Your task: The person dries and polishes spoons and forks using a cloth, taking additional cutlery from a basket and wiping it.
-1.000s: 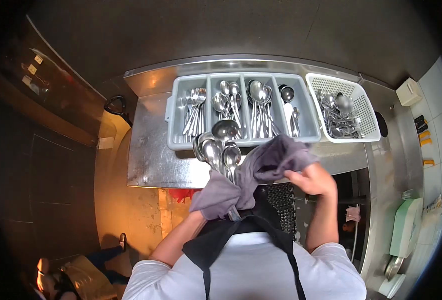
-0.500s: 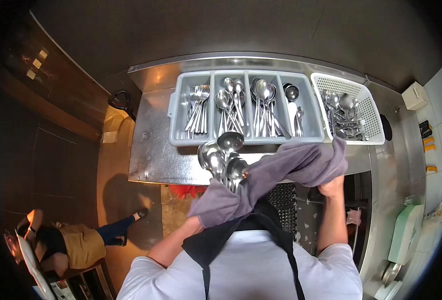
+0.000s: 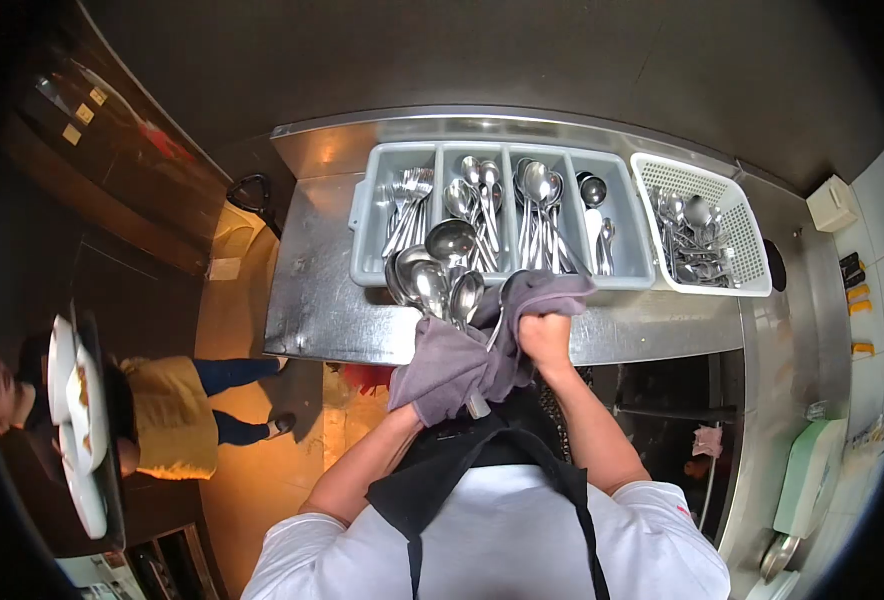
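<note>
A purple-grey cloth [image 3: 442, 365] covers most of my left hand [image 3: 408, 418], which is closed through it around a bundle of large spoons and ladles [image 3: 450, 243]. Their bowls stick up above the cloth, and a few handle ends poke out below. My right hand [image 3: 545, 338] is closed on the other part of the cloth [image 3: 547, 292], close to the bundle. A spoon's thin handle shows along the fold between my hands; what the cloth hides there I cannot make out. Just beyond is a grey divided cutlery tray [image 3: 362, 235] with forks [image 3: 410, 210], spoons [image 3: 477, 205] and small ladles [image 3: 592, 188].
A white perforated basket [image 3: 752, 235] of mixed cutlery stands right of the tray. Both rest on a steel counter [image 3: 312, 290]. To the left, a person in a tan apron [image 3: 169, 415] carries a tray of white plates [image 3: 84, 400]. A green box [image 3: 810, 475] is at the right.
My right hand has moved left with the cloth, up to the bundle, folding the stretched cloth together. The bundle has risen slightly. The person at left has turned and now shows a tray of plates.
</note>
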Available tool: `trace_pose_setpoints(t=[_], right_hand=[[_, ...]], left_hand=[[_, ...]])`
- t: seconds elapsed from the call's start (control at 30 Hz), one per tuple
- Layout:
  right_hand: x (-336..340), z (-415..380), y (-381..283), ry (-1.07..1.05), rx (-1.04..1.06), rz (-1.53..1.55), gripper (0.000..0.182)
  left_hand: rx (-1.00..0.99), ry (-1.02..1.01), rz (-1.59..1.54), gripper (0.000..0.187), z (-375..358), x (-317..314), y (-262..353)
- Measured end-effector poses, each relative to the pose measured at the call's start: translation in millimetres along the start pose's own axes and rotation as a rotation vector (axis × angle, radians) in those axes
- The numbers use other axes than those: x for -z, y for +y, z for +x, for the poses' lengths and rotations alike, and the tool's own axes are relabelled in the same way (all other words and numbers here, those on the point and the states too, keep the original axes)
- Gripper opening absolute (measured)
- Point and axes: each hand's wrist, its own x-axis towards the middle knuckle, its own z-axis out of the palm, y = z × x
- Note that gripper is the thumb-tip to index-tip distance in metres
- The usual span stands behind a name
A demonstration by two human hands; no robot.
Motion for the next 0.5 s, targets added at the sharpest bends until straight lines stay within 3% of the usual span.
trace_pose_setpoints(t=[0.07,0.17,0.23,0.3,0.4,0.47,0.5], right_hand=[[1,1,2,-0.065,0.025,0.105,0.019],[-2,12,-18,-0.103,0.237,-0.005,0.018],[-4,19,-8,-0.067,0.087,-0.009,0.016],[-6,26,7,-0.079,-0.017,-0.063,0.019],[-28,-3,0,-0.060,-0.531,0.588,0.021],[-46,-32,-9,-0.184,-0.258,0.340,0.017],[-50,-39,-11,-0.239,-0.122,0.215,0.016]], left_hand=[[0.019,-0.038,-0.160,0.025,10,17,-19],[-0.217,0.132,0.405,0.022,-17,-37,28],[-0.369,0.240,0.788,0.019,-31,-70,60],[-0.296,0.273,0.907,0.020,-37,-86,73],[-0.360,0.316,1.010,0.021,-43,-94,94],[-0.587,0.254,1.528,0.022,-32,-67,87],[-0.418,0.319,1.161,0.023,-26,-44,47]])
